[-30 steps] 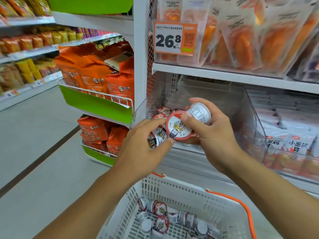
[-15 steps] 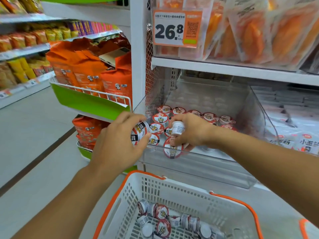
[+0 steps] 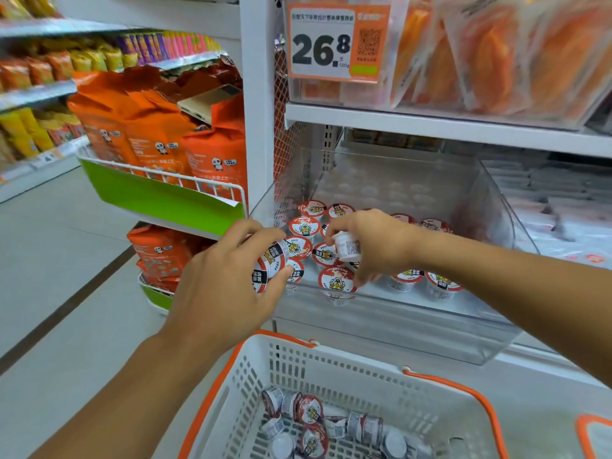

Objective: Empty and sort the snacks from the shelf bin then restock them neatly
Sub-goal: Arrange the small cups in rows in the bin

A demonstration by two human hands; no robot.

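A clear plastic shelf bin [image 3: 490, 207] holds several small snack cups [image 3: 304, 226] with red and white lids, standing upright in rows at its front left. My left hand [image 3: 228, 286] grips two or three of these cups [image 3: 270, 266] on their sides just outside the bin's left front corner. My right hand [image 3: 374, 243] reaches into the bin; it holds one cup [image 3: 347, 247] sideways in its fingers and sets another cup [image 3: 336, 280] upright at the front row. Below, a white basket [image 3: 331, 369] with orange handles holds several more loose cups [image 3: 311, 410].
Orange snack bags [image 3: 212, 154] fill a green-fronted wire rack [image 3: 159, 200] to the left of the white shelf post [image 3: 256, 94]. An orange price tag [image 3: 336, 44] and clear pouches hang on the shelf above. Grey packets [image 3: 563, 200] fill the neighbouring bin at right. The floor aisle lies left.
Both hands went from in front of the shelf down to the bin. My right hand lowered a cup into the front row; my left hand shifted slightly right with its cups.
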